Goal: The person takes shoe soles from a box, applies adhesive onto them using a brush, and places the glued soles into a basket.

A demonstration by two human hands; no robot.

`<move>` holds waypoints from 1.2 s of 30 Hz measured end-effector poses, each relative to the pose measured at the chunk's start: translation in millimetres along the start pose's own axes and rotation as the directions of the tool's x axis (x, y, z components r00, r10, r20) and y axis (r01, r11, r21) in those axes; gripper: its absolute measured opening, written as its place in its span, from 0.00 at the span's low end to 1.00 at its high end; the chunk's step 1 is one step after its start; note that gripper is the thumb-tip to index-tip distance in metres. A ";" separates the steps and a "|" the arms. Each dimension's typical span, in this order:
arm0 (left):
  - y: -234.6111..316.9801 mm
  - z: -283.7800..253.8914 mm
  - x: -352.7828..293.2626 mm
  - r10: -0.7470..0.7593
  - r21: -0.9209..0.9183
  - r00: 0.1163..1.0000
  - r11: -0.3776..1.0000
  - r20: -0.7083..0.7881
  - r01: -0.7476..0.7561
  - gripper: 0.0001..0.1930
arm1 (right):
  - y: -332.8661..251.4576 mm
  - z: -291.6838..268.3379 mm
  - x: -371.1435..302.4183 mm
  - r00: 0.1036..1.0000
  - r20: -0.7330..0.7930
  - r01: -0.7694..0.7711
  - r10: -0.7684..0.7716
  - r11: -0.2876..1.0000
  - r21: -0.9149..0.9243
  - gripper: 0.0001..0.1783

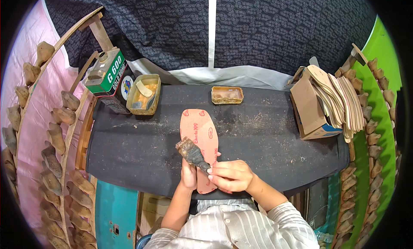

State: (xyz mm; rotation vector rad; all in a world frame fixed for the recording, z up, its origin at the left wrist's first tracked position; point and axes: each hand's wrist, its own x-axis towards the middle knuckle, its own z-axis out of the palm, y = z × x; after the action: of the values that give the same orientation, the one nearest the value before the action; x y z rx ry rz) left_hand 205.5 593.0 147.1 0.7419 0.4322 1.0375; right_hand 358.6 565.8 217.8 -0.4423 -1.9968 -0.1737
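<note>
A sole-shaped insole board (199, 125), salmon pink with red print, is held upright over the near edge of the dark table. My left hand (188, 176) is closed round its left edge, and fingertips show at its right edge. In front of the board, my right hand (233, 176) pinches the thin end of a glue brush (192, 152) with a dark, wrapped handle. The brush's wide, brown, caked end points up and left, overlapping the board's left edge. Whether the brush touches the board I cannot tell.
A shallow amber-stained tray (227, 102) stands at the table's far middle. Far left are a green metal can (99, 82) and a plastic tub (132, 99) with loose pieces. At right, a cardboard box (307, 109) holds stacked insole boards (337, 100). Racks of shoe lasts (55, 139) flank both sides.
</note>
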 end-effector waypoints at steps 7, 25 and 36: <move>6.4 -7.8 -1.1 -0.029 -0.104 0.999 0.994 0.031 0.032 0.38 | 22.4 -21.6 -1.4 0.941 -0.150 -0.332 0.304 0.917 -0.223 0.20; 12.0 -8.3 -6.4 -0.006 -0.125 0.997 0.992 0.072 0.015 0.38 | 35.8 -19.4 -13.8 0.900 -0.237 -0.411 0.365 0.893 -0.182 0.22; 7.3 -3.8 -3.1 0.013 -0.016 0.999 1.000 -0.037 -0.014 0.37 | 14.3 -2.7 -7.7 0.998 -0.030 -0.059 0.063 0.993 0.105 0.12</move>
State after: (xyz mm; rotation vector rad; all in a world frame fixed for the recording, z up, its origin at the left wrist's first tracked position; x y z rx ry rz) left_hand 197.2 593.8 149.7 0.7123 0.4506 1.0675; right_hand 369.3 576.3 211.1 -0.4299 -1.9472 -0.0379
